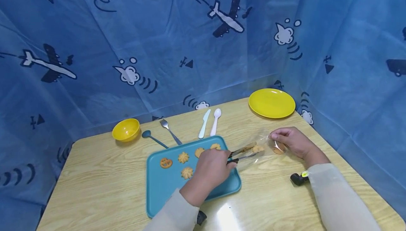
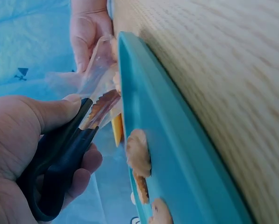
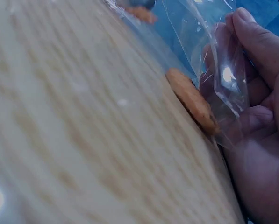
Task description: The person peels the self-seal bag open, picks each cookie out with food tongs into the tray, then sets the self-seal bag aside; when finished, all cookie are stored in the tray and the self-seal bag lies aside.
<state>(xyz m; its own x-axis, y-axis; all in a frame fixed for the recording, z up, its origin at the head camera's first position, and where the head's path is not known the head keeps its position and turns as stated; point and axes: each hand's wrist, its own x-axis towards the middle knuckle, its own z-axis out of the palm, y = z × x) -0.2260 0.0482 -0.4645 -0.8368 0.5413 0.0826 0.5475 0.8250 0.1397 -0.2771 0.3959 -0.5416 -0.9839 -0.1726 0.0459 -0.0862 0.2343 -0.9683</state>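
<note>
My left hand grips the black handles of metal-tipped tongs above the right side of a teal tray. The tongs' tips reach into a clear plastic bag, with a pale cookie at their ends. My right hand pinches the bag between thumb and fingers at its far end. Inside the bag, close to the right hand, lies a browner cookie. On the tray are a pretzel-shaped cookie, flower-shaped cookies and others, some partly hidden by the left hand.
Behind the tray lie a dark teal spoon, a fork, a pale green knife and a pale pink spoon. A yellow bowl stands back left, a yellow plate back right. Blue printed curtain surrounds the table.
</note>
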